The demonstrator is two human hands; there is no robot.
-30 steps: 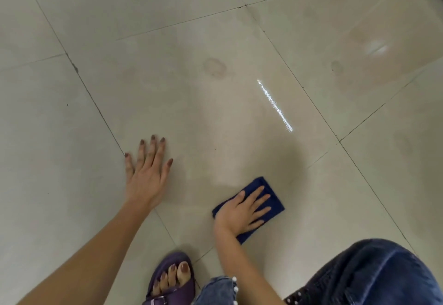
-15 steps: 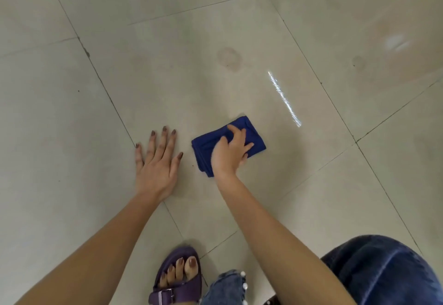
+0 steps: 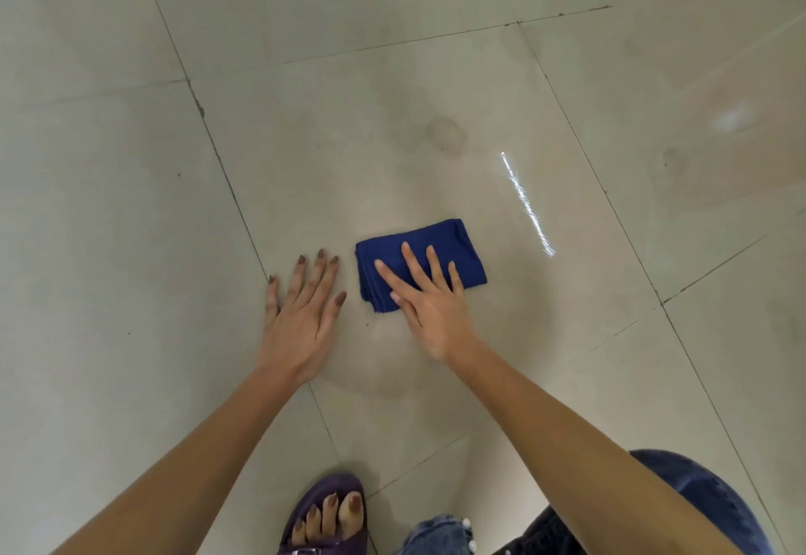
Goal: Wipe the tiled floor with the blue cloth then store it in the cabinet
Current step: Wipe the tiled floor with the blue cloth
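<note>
The folded dark-blue terry cloth lies flat on the glossy beige tiled floor, under the fingers of the right hand and just beside the thumb side of the left hand. The right hand is spread, its fingers laid across the near half of the cloth and its palm off the cloth's near edge; that flat press probably serves to keep the whole pad against the tile while it is pushed about. The left hand is also spread, palm down on bare tile and holding nothing, most likely as a prop for the crouched body. Beyond the right hand's fingertips a faint round stain marks the tile. Behind the wrists a foot in a purple sandal is planted. No cabinet or other container shows, so storing is not yet done.
</note>
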